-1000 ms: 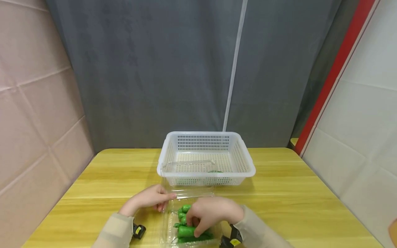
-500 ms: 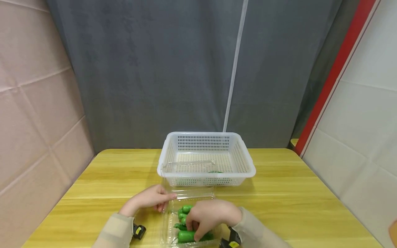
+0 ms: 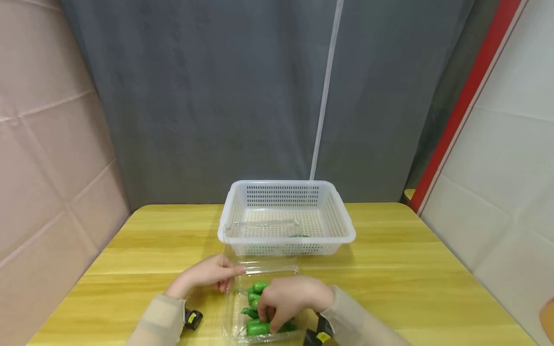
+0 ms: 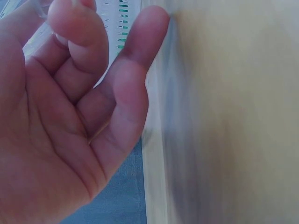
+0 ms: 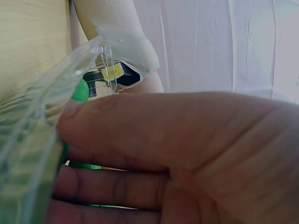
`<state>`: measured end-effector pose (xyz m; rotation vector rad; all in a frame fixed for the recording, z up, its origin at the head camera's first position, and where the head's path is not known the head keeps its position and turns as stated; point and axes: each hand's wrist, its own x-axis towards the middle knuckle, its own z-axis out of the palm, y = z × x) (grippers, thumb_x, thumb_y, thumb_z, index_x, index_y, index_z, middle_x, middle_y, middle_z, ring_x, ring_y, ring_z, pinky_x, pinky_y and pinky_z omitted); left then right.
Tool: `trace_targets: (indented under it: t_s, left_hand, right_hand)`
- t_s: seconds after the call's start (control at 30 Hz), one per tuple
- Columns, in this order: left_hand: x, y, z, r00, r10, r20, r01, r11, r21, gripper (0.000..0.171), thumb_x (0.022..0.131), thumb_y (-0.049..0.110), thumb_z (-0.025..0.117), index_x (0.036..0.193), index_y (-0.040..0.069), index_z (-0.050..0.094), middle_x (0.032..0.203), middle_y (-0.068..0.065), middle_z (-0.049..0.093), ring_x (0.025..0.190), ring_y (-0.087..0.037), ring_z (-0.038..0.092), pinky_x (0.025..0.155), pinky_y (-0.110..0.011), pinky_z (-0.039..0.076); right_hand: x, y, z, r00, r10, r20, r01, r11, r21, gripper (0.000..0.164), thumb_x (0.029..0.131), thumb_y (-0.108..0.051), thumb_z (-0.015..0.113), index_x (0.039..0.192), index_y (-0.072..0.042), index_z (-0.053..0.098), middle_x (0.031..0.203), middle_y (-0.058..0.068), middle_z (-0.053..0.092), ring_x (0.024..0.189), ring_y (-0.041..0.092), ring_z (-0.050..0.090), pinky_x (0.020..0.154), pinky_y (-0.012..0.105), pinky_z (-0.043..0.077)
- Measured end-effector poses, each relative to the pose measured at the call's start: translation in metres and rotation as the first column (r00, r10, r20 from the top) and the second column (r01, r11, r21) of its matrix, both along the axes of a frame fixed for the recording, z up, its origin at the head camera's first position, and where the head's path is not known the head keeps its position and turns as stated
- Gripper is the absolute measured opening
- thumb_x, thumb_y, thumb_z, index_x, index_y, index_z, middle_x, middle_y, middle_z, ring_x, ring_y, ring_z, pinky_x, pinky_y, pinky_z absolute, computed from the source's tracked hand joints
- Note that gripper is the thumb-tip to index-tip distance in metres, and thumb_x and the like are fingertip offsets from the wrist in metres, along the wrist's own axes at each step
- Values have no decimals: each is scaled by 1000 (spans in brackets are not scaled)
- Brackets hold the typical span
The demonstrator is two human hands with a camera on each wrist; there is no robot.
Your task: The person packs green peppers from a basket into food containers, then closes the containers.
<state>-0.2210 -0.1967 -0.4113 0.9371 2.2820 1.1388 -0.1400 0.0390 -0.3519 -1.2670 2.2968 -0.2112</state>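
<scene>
A clear plastic clamshell box [image 3: 239, 317] lies on the table with its lid raised toward the back. Several green peppers [image 3: 255, 298] lie inside, partly hidden behind my right hand [image 3: 292, 300]. Thumb and fingertips of that hand pinch a thick green pepper [image 3: 255, 328] near the box's front wall. In the right wrist view, the thumb [image 5: 121, 128] covers most of that pepper, and the box's clear wall runs along the left. My left hand [image 3: 214, 271] grips the box's left edge by the lid hinge, while its outer fingers [image 4: 133, 88] curl loosely.
Behind the box stands a white perforated basket [image 3: 346, 230] with something green near its front wall; the raised lid overlaps it in the head view. The wooden table [image 3: 389, 269] ends at a grey curtain [image 3: 216, 105], with pale panels at both sides.
My right hand has shifted the pinched pepper slightly toward the front wall of the box. My left hand keeps its hold at the edge. The head view has tilted slightly.
</scene>
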Motion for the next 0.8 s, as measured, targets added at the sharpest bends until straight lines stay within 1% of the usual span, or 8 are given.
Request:
trace_targets:
  t_s: [0.17, 0.33, 0.53, 0.63, 0.7, 0.73, 0.8]
  left_hand:
    - [-1, 0, 0, 1000, -6, 1, 6, 1000, -1, 54, 99, 40, 53, 58, 6, 63, 47, 3, 55, 42, -9, 43, 42, -20, 36]
    - [-1, -1, 0, 1000, 6, 19, -6, 1000, 2, 54, 99, 41, 54, 58, 6, 63, 47, 2, 55, 42, -9, 43, 41, -21, 36]
    - [1, 1, 1, 1000, 14, 20, -14, 1000, 3, 54, 98, 41, 55, 58, 6, 63, 48, 0, 55, 42, -11, 44, 41, -22, 36]
    - [2, 1, 2, 1000, 16, 15, -16, 1000, 0, 54, 98, 40, 55, 58, 4, 62, 48, 0, 55, 43, -12, 45, 42, -23, 38]
    - [2, 1, 2, 1000, 18, 8, -18, 1000, -4, 54, 98, 40, 55, 58, 5, 62, 48, 0, 56, 43, -12, 45, 42, -23, 38]
    - [2, 1, 3, 1000, 19, 5, -19, 1000, -5, 54, 98, 40, 55, 59, 4, 62, 48, 0, 56, 43, -12, 45, 42, -24, 39]
    - [2, 0, 3, 1000, 21, 3, -21, 1000, -10, 54, 98, 40, 55, 59, 4, 62, 48, 0, 56, 43, -12, 46, 42, -24, 39]
  right_hand:
    - [-1, 0, 2, 1000, 4, 15, -4, 1000, -4, 14, 83, -16, 77, 96, -15, 71, 78, -18, 61, 68, -11, 53, 63, 7, 44]
    - [-2, 1, 2, 1000, 14, 14, -14, 1000, -12, 13, 83, -16, 77, 95, -14, 71, 79, -17, 63, 69, -11, 53, 64, 7, 43]
    - [-3, 6, 7, 1000, 10, 7, -10, 999, -50, 12, 82, -14, 76, 94, -13, 72, 78, -16, 63, 70, -12, 53, 66, 7, 43]
    - [-5, 15, 16, 1000, -14, 10, 15, 995, -101, 14, 83, -15, 75, 96, -12, 72, 81, -15, 65, 71, -11, 54, 66, 8, 44]
    - [-8, 25, 25, 999, -33, 10, 34, 988, -154, 14, 84, -16, 74, 96, -11, 72, 81, -15, 65, 70, -10, 55, 66, 10, 45]
    - [-10, 31, 29, 999, -47, 19, 50, 980, -190, 14, 85, -16, 73, 97, -10, 72, 82, -15, 65, 71, -9, 56, 66, 11, 47]
    - [-13, 45, 39, 997, -80, 12, 81, 957, -277, 14, 87, -19, 72, 98, -10, 71, 83, -17, 64, 73, -6, 57, 69, 14, 48]
